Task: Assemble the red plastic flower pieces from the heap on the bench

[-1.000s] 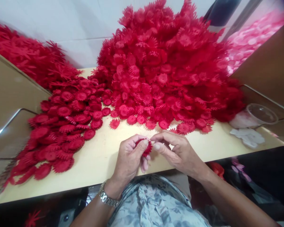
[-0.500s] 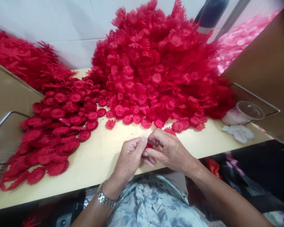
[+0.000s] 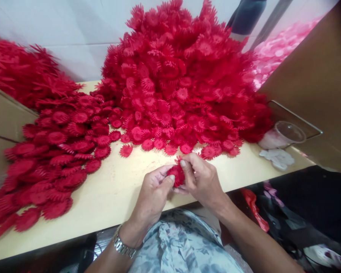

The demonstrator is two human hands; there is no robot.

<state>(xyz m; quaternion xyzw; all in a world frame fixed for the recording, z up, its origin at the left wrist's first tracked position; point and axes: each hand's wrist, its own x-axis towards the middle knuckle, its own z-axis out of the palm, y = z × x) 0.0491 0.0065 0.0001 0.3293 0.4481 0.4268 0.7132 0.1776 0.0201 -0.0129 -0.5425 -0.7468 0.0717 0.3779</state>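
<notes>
Between my two hands, over the table's front edge, is a red fabric flower piece (image 3: 177, 175) with a fringed rim. My left hand (image 3: 157, 186) grips it from the left, thumb on its face and fingers behind. My right hand (image 3: 203, 176) pinches its upper right edge between thumb and fingers. A large heap of similar red flower pieces (image 3: 184, 94) rises just beyond my hands. Another pile of stacked-looking red discs (image 3: 59, 159) spreads on the left.
The pale table (image 3: 113, 189) runs across in front of me. A clear plastic cup (image 3: 284, 134) and a crumpled white item (image 3: 278, 158) sit at the right. Cardboard panels (image 3: 307, 83) flank both sides. Pink pieces (image 3: 281, 53) and a dark bottle-like object (image 3: 247, 17) stand behind.
The red flower piece has turned up into view between my hands; before, my fingers mostly hid it. My right thumb has moved up to its edge. The whole view has shifted slightly.
</notes>
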